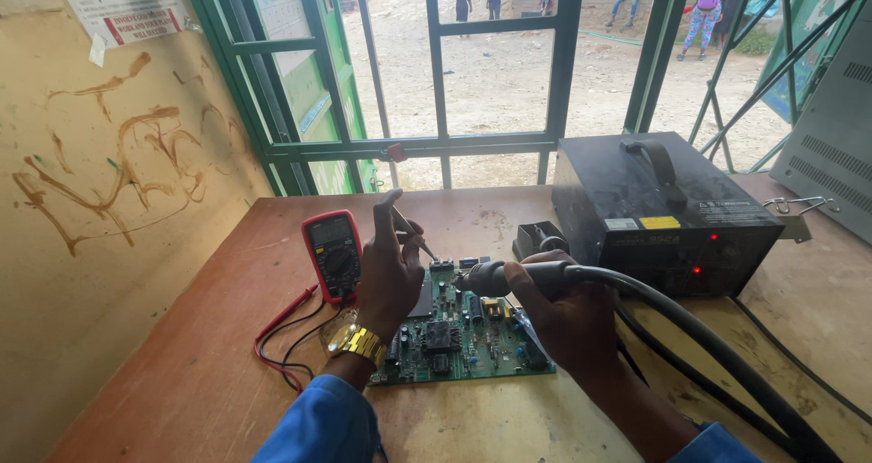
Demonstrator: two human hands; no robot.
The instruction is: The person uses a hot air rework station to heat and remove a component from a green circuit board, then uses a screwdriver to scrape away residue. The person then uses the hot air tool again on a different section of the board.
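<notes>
Lying flat before the black station box point(668, 211), the green circuit board point(463, 336) is worked: right hand point(568, 313) fingers wrapped round a leftward-pointing hot-air handpiece point(509, 277), left hand point(389, 272) pinching tweezers point(413, 231) above it

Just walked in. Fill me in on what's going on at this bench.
A person sits at a wooden table working on a green circuit board. The right hand grips a black hot-air handpiece, its thick hose running to the black station, nozzle aimed at the board's upper edge. The left hand holds tweezers by the same spot. A red multimeter lies left of the board, leads trailing.
</notes>
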